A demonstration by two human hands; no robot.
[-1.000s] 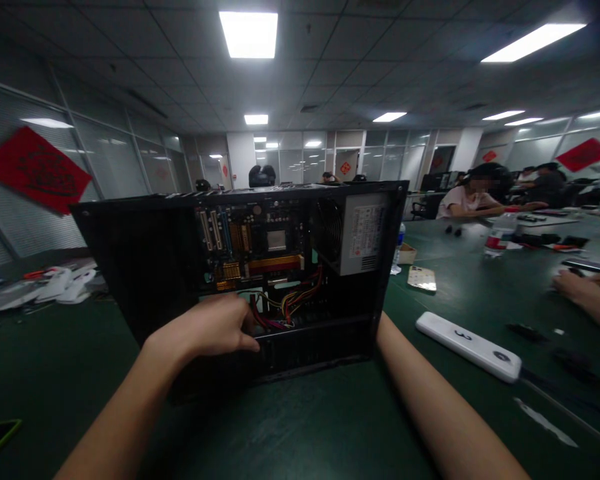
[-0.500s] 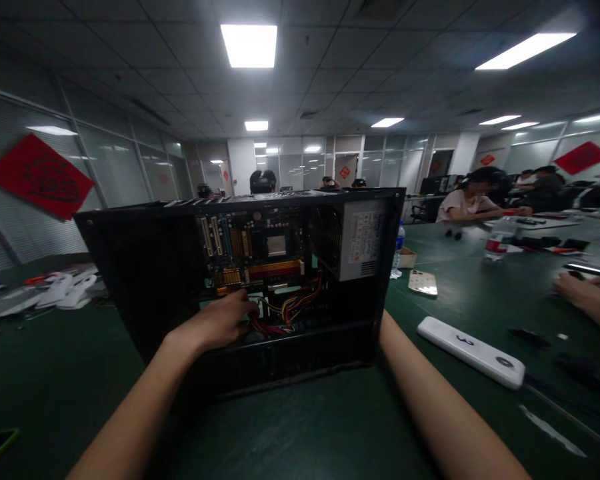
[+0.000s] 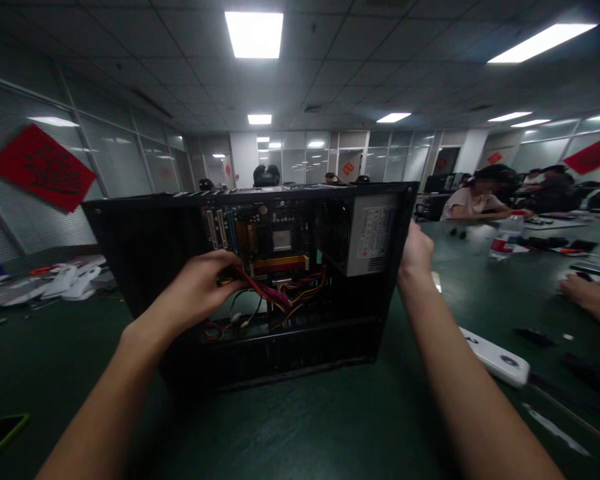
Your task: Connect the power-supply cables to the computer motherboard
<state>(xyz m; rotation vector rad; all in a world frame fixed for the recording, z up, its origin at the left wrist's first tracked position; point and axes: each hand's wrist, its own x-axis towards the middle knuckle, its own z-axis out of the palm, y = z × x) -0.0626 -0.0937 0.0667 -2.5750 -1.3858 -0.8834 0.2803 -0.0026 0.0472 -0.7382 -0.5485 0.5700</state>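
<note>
Black PC case (image 3: 280,350) stands on the green surface (image 3: 290,427), open side facing the wearer. Red-purple cable bundle (image 3: 273,295) is inside it, below the motherboard (image 3: 293,217); from the left hand (image 3: 207,283) its long axis runs right and slightly down. Left hand is nearer: fingers pinched on the bundle's end, forearm angled up from lower left. Right hand (image 3: 416,252) is curled at the case's right edge, forearm up from lower right; fingertips hidden, can't tell if it's gripping.
</note>
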